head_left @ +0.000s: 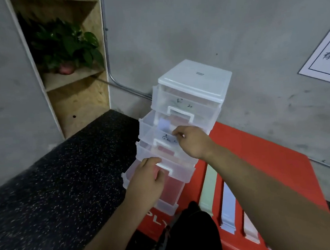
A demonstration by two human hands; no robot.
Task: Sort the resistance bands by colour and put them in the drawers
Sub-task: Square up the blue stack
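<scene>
Clear plastic, so go gently: with left hand [145,183] curled round lower drawer handle [168,169] and right hand [193,142] pinching second drawer [147,130] front, slide straight.

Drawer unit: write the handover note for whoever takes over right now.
Left hand: grips the front of the lowest open drawer.
Right hand: fingers curled at the front of the second drawer; what they pinch is unclear.
Done: a lavender band lies in the second drawer.
Left: the green band, pale blue band and whitish band lie on the red box; three drawers stand open.
</scene>
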